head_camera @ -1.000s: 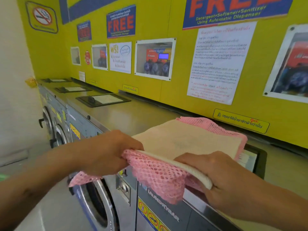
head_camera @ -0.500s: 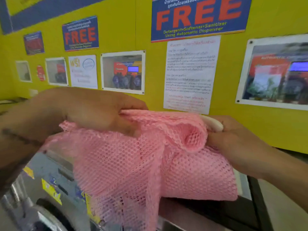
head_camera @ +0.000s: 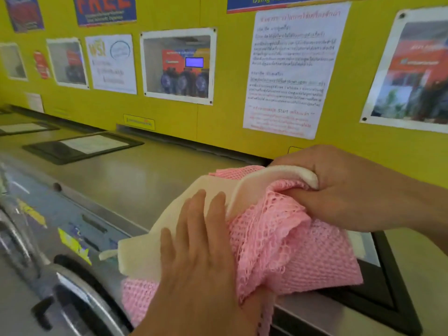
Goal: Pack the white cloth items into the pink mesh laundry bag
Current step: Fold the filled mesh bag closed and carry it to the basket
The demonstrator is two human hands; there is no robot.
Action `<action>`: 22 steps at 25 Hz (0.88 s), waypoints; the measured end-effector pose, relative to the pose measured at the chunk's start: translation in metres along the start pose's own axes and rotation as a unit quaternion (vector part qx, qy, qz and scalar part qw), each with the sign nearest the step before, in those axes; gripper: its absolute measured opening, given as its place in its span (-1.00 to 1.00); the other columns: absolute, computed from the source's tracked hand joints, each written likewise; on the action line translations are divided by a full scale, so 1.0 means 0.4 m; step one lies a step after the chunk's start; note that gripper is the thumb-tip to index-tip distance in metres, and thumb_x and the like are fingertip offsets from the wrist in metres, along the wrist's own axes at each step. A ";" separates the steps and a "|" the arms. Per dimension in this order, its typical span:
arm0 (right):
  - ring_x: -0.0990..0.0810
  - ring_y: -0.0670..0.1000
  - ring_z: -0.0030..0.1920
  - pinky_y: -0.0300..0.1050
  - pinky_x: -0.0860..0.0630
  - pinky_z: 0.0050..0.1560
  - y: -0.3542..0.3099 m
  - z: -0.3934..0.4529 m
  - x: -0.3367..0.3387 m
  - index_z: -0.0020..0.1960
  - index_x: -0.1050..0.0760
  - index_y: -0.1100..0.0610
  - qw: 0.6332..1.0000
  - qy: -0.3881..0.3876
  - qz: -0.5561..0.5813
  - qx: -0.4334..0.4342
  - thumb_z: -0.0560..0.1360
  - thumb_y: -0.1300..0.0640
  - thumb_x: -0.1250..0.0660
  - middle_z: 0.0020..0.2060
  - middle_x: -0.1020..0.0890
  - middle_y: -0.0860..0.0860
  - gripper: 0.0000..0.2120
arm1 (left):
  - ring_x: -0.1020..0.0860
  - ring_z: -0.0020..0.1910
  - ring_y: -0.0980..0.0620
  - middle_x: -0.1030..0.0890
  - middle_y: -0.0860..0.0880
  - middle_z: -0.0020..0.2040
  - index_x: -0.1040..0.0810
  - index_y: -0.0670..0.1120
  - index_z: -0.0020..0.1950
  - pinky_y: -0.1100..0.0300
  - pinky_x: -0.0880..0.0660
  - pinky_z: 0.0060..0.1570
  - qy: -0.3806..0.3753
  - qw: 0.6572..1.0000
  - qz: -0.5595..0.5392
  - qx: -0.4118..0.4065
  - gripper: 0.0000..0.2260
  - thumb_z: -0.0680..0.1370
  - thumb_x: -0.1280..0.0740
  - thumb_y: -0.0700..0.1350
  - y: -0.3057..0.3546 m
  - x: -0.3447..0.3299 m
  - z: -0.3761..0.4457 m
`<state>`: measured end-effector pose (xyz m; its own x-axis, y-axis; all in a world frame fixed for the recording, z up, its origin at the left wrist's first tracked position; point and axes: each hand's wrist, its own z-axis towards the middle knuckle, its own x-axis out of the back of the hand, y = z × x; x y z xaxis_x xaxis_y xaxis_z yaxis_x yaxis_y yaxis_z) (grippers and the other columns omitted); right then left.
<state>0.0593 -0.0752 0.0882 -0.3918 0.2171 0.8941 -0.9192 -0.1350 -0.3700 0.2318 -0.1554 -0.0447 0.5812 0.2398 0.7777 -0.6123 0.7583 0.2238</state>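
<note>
**Cloth partly into the pink bag, packing unfinished**

While the white cloth [head_camera: 155, 243] is only partly covered by mesh, the job reads as somewhere in its middle. A person stands at a row of steel washing machines against a yellow wall hung with posters and printed notices. Both bare hands work over the front edge of the nearest washing machine top [head_camera: 135, 180], where a pink mesh laundry bag [head_camera: 298, 253] is bunched, part of it hanging over the front edge.

The left hand [head_camera: 203, 258] lies flat on the cloth, fingers spread fairly wide, pressing it down rather than gripping it. The right hand [head_camera: 344, 190] is closed in a fist around a gathered fold of the pink mesh together with a thick, rolled white edge of cloth, near the back of the machine top.

The cloth appears as a pale, folded pad. Its left corner sticks out bare beyond the mesh, towards the front edge of the machine top, and a small white tail shows beside it. Its right part disappears under the pink netting. Whether that part is truly inside the bag's opening, or merely wrapped by it, cannot be told.

Judging from this, at least one cloth item is being worked in, not yet fully enclosed. No other white items are visible, so how many remain is unknown. No closure is visible on the bag.
</note>
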 end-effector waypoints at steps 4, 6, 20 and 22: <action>-0.59 -0.28 0.06 -0.23 -0.53 0.06 0.013 -0.061 -0.009 0.18 -0.54 -0.18 0.997 0.013 -0.054 0.051 0.53 0.08 -0.33 0.04 -0.64 -0.32 -0.73 | -0.36 0.28 -0.14 -0.26 -0.05 0.32 -0.11 0.05 0.52 -0.16 -0.46 0.18 0.001 0.997 -0.078 0.020 -0.10 0.23 -0.32 0.24 0.034 0.023 -0.050; -0.41 -0.35 0.29 -0.36 -0.37 0.29 -0.021 -0.107 -0.014 0.44 -0.24 -0.28 0.990 0.044 -0.114 0.076 0.45 0.00 -0.30 0.32 -0.45 -0.39 -0.40 | -0.28 0.17 0.00 -0.19 0.04 0.16 -0.07 0.13 0.50 -0.01 -0.42 0.20 -0.015 0.992 -0.121 0.031 -0.15 0.25 -0.33 0.10 0.047 0.030 -0.051; -0.55 0.06 -0.17 -0.04 -0.55 -0.39 0.005 -0.119 -0.094 0.23 -0.54 0.02 0.946 0.075 -0.265 0.172 0.25 0.24 -0.24 -0.12 -0.60 0.00 -0.44 | -0.57 -0.12 -0.10 -0.61 0.04 -0.03 -0.44 0.02 0.13 0.15 -0.34 -0.15 0.105 0.993 0.054 0.016 -0.49 0.17 -0.33 -0.12 0.037 0.087 -0.075; -0.56 -0.01 -0.14 -0.06 -0.54 -0.29 0.001 -0.116 -0.079 0.17 -0.55 -0.06 0.954 0.092 -0.227 0.171 0.29 0.19 -0.21 -0.13 -0.61 -0.10 -0.52 | -0.61 -0.26 -0.10 -0.66 0.04 -0.08 -0.41 0.03 0.12 0.16 -0.40 -0.30 0.091 0.994 0.062 -0.019 -0.47 0.16 -0.37 -0.15 0.015 0.127 -0.049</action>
<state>0.0695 -0.0373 0.0484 0.0150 0.4899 0.8716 -0.9413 -0.2871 0.1776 0.2681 -0.1266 -0.0153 0.5920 0.4349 0.6785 -0.6665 0.7375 0.1089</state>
